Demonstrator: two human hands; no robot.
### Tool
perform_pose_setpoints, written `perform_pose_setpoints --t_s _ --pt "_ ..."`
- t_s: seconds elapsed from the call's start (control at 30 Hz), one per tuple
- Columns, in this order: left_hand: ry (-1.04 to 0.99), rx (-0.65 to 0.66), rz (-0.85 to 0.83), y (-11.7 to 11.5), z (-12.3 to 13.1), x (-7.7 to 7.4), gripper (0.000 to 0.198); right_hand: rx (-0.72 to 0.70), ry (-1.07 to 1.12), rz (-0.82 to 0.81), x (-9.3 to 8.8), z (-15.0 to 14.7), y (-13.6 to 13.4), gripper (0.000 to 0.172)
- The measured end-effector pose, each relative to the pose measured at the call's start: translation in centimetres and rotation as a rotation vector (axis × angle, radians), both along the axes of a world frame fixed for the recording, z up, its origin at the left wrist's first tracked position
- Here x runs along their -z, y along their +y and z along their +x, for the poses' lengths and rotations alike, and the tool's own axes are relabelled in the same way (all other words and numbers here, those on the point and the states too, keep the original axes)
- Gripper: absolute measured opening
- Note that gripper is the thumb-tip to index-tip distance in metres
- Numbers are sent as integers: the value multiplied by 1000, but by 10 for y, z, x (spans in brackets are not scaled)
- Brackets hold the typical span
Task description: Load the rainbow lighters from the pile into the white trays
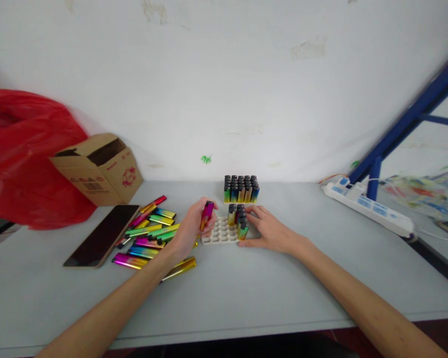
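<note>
My left hand (190, 226) is closed around a purple-and-gold lighter (206, 215), held upright with its black top upward, over the left side of a white tray with holes (220, 231). Several lighters (242, 227) stand in the tray's right part, green-gold and dark-topped. Against that right side rests my right hand (267, 229), its fingers apart, thumb at the tray's front corner and fingertips beside the standing lighters. Whether the right fingertips press on a lighter is hard to see. Left of the tray lies a loose pile of shiny coloured lighters (164, 233), partly hidden behind my left hand and forearm.
Behind the tray stands a full block of upright lighters (241, 189) near the wall. To the left are a phone (103, 236), an open cardboard box (104, 171) and a red plastic bag (30, 159). A white power strip (369, 209) lies right, beside a blue metal frame (403, 124).
</note>
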State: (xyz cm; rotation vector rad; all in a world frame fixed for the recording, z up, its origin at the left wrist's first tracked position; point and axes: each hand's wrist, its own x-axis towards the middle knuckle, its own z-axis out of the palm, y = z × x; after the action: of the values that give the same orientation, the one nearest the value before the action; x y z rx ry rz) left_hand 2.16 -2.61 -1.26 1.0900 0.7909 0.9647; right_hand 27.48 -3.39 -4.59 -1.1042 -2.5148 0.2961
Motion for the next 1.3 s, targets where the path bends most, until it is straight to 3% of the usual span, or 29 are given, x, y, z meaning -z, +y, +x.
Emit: perform_pose_setpoints --t_s 0.13,0.37,0.47,0.63,0.83,1.03,1.17,1.3 --pt "101 -27 131 -2 -2 0 22 5 3 -7 -1 -1 0 73" --pt "329 -67 562 -5 -3 4 22 6 30 -6 -3 -3 -2 74" --pt "421 -10 616 -5 -3 5 23 -1 37 -15 -3 -3 -2 76" --pt "625 -31 737 -7 1 3 22 1 19 -18 -3 -3 -1 77" --pt "676 10 790 -7 3 8 24 -4 25 -3 0 -2 0 74" --pt "706 -102 776 -9 3 13 45 -2 7 -1 -1 -2 0 72" --pt "874 -155 880 -2 -18 -1 39 -13 21 14 0 -2 0 71" --pt "1137 -140 942 24 -64 -11 32 -13 20 10 2 -1 1 73"
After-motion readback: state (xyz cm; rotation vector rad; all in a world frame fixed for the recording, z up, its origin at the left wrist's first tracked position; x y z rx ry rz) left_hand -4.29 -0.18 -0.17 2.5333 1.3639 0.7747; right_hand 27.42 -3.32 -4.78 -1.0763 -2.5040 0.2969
